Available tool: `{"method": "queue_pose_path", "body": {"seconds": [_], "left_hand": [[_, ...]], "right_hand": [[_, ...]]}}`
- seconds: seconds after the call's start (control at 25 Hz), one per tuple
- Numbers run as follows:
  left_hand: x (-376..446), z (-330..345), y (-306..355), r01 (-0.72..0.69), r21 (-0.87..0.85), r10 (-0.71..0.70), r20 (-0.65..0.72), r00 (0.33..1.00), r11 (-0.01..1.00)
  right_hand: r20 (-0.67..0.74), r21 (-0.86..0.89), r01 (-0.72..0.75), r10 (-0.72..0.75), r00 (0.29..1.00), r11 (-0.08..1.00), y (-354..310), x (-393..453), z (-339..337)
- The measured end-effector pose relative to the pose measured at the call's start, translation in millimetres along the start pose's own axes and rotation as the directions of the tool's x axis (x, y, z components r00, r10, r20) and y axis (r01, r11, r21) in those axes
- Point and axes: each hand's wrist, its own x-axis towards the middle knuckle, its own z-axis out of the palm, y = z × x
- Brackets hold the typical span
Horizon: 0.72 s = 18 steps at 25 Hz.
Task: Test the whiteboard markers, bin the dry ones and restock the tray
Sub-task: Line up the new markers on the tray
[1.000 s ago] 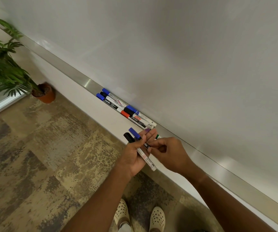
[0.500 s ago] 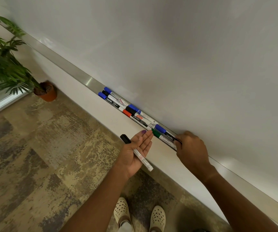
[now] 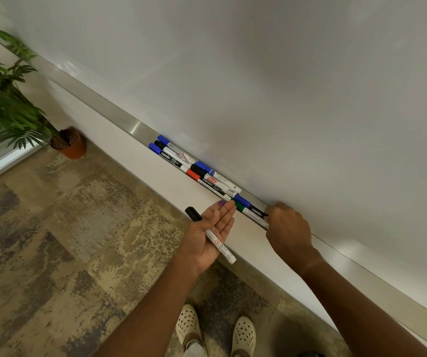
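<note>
The whiteboard (image 3: 284,86) fills most of my view, its metal tray (image 3: 119,117) running along the bottom above patchy carpet (image 3: 65,240), with a potted plant (image 3: 6,104) in the corner. My right hand (image 3: 288,229) curls at the tray over the ends of two markers (image 3: 252,211); the grip itself is hidden. My left hand (image 3: 211,233) lies spread, a black-capped marker (image 3: 211,234) loose across the palm. It could roll off if I tilt.
</note>
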Motion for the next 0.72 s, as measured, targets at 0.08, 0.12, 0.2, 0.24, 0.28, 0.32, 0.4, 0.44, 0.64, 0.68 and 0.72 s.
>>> {"method": "queue_pose_path", "body": {"seconds": [0.08,0.12,0.2,0.24,0.28,0.32,0.4,0.44,0.64,0.68,0.72], "left_hand": [[0,0,-1,0.002,0.002,-0.002,0.001,1.000,1.000],[-1,1,-1,0.002,0.003,-0.002,0.002,1.000,1.000],[-2,3,-2,0.004,0.001,-0.004,0.006,1.000,1.000],[-2,4,-3,0.003,0.001,-0.003,0.008,1.000,1.000],[-2,6,-3,0.001,0.001,-0.001,0.010,1.000,1.000],[-2,7,-4,0.001,0.005,-0.001,0.011,1.000,1.000],[-1,9,-4,0.003,0.035,-0.003,0.019,1.000,0.999],[0,11,-5,-0.001,0.057,0.000,0.025,1.000,0.998],[2,15,-9,-0.015,0.050,0.014,0.023,1.000,0.999],[2,16,-10,-0.017,0.056,0.016,0.021,1.000,0.998],[2,16,-11,-0.017,0.065,0.016,0.018,1.000,0.998]], "right_hand": [[0.003,0.003,0.001,-0.001,1.000,1.000,1,0,2],[-0.003,0.002,0.000,0.000,1.000,1.000,2,0,3],[-0.062,0.047,0.008,-0.005,0.998,0.999,0,-3,2],[-0.108,0.117,0.033,-0.021,0.994,0.993,-3,-6,0],[-0.142,0.210,0.076,-0.046,0.989,0.975,-8,-12,-3],[-0.163,0.312,0.133,-0.085,0.983,0.941,-15,-18,-7],[-0.126,0.474,0.226,-0.189,0.974,0.851,-31,-32,-14],[-0.095,0.516,0.250,-0.236,0.967,0.819,-38,-38,-15],[-0.077,0.583,0.248,-0.252,0.965,0.774,-48,-45,-11],[-0.078,0.584,0.249,-0.252,0.965,0.772,-48,-45,-10],[-0.081,0.583,0.253,-0.255,0.964,0.772,-48,-45,-10]]}}
